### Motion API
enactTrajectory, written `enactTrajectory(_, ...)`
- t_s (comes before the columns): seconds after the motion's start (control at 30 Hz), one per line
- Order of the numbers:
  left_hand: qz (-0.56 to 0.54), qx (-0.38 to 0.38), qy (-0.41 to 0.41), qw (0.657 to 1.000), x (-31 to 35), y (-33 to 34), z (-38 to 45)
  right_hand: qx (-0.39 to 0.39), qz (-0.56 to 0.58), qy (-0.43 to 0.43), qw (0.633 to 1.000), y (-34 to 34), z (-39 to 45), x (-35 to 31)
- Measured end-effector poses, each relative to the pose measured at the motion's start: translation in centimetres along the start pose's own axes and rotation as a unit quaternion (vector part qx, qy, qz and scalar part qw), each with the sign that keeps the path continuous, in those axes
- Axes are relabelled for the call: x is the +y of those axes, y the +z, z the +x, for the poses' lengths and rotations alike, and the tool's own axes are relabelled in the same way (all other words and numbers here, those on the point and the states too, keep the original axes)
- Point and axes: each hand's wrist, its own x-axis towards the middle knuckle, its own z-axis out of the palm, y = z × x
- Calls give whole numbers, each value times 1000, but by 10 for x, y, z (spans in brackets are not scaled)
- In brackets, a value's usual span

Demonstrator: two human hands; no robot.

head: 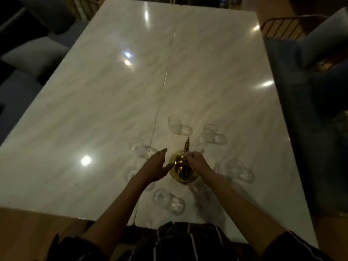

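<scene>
Head view: gold pot (178,172) stands on the table (94,110) between both hands, spout pointing away. Right hand (197,162) is nearer, fingers (190,156) grasping its top; left hand (157,164) hovers released, just left.

1. Found a glossy white marble table (113,91) across most of the frame, seam down its middle.
2. Found a gold teapot (181,171) standing at lower centre.
3. Noted clear glasses (178,127) ringed around it.

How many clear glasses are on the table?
6 glasses around the gold pot: two beyond it, two left, one right, one nearest. The arms may hide more.
</scene>
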Motion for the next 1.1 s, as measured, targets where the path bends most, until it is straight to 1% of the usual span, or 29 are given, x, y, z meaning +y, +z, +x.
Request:
enactTrajectory(0.17, -41, 35, -30, 998, -7, 19, -8, -13, 136, 45, 990, 8, 11, -3)
enactTrajectory(0.33, -69, 61, -43, 995, -12, 34, -21, 10, 110, 48, 993, 17, 17, -2)
enactTrajectory(0.43, -85, 77, -35, 993, -13, 39, -27, 7, 82, 50, 995, 18, 16, -7)
enactTrajectory(0.6, -91, 80, -8, 993, -22, 34, -31, 4, 92, 39, 995, 10, 6, -7)
enactTrajectory(0.7, -86, 74, 24, 993, -34, 25, -32, 25, 80, 27, 996, 5, 1, -9)
enactTrajectory(0.8, -90, 74, 64, 991, -43, 16, -37, 59, 46, -16, 997, 4, -18, -17)
enactTrajectory(0.97, -75, 82, 175, 978, -51, 4, -47, 111, -25, -95, 989, 3, -74, -33)
enactTrajectory(1.03, -65, 80, 219, 970, -50, 1, -54, 138, -38, -114, 983, 3, -96, -39)
enactTrajectory(1.1, -59, 74, 265, 959, -48, 3, -63, 162, -39, -114, 979, 5, -117, -42)
